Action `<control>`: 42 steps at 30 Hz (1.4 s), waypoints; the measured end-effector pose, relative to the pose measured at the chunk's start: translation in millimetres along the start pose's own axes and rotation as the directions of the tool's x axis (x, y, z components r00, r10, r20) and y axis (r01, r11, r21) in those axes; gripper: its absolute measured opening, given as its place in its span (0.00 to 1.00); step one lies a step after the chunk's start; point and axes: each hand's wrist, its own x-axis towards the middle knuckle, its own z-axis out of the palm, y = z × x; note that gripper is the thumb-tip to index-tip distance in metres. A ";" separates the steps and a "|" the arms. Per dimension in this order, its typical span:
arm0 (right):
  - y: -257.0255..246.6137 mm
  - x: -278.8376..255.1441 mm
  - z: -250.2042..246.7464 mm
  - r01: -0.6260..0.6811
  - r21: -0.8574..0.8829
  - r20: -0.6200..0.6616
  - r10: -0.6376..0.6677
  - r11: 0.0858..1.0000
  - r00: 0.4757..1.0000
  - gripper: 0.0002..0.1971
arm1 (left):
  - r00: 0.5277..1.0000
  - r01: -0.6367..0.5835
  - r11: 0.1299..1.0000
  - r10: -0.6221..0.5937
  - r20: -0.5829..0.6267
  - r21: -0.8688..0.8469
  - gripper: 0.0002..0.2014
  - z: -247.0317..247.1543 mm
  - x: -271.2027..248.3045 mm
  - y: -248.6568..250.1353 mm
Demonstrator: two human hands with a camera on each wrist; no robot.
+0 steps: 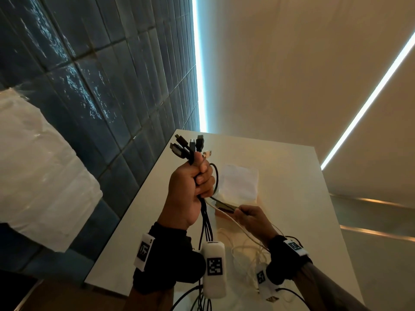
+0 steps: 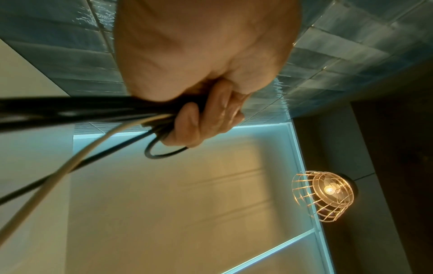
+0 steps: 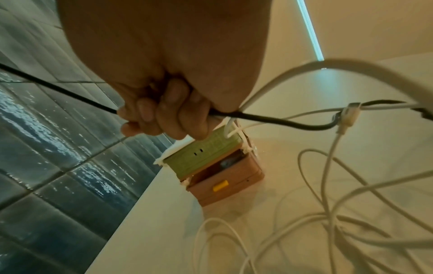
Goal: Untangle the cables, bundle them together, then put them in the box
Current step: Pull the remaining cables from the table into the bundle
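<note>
A: Head view, item one: your left hand [image 1: 190, 194] grips the cables [image 1: 205, 223] upright, plug ends fanned above the desk [image 1: 292, 198].

B: Your right hand [image 1: 252, 218] pinches one black cable [image 3: 70, 95]; white cables [image 3: 328, 231] lie tangled nearby. Untangling step, likely. Next: draw it free, toward the open box [image 3: 225, 183].

My right hand [image 1: 251, 218] hides the box [image 3: 225, 178] in my head view; the black cables [image 1: 206, 223] run off the bottom edge, their far ends unseen.
</note>
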 end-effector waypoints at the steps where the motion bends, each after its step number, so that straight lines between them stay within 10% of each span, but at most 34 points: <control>1: 0.2 4.0 -0.4 -0.016 -0.025 -0.052 0.015 1.000 0.999 0.17 | 0.999 0.001 0.999 0.001 -0.036 0.038 0.21 -0.7 1.7 -3.2; 6: -59.2 8.6 -17.1 0.082 0.215 -0.232 -0.031 0.973 0.972 0.08 | 0.963 0.083 0.989 -0.047 -0.265 0.122 0.19 -6.9 8.0 -19.6; 12: -136.6 -16.5 -24.8 0.280 0.408 0.026 -0.318 0.869 0.948 0.07 | 0.940 0.162 0.971 -0.097 -0.328 0.177 0.18 2.3 12.7 -23.8; 17: -128.6 -34.1 -16.5 0.191 0.439 0.170 -0.289 0.878 0.942 0.11 | 0.980 0.057 0.997 -0.065 -0.190 -0.049 0.19 5.4 10.2 -15.4; 42: -43.8 -17.3 -23.3 0.078 0.004 0.014 -0.078 0.997 0.997 0.17 | 0.983 -0.160 0.987 0.158 -0.090 -0.010 0.18 5.7 -2.3 5.5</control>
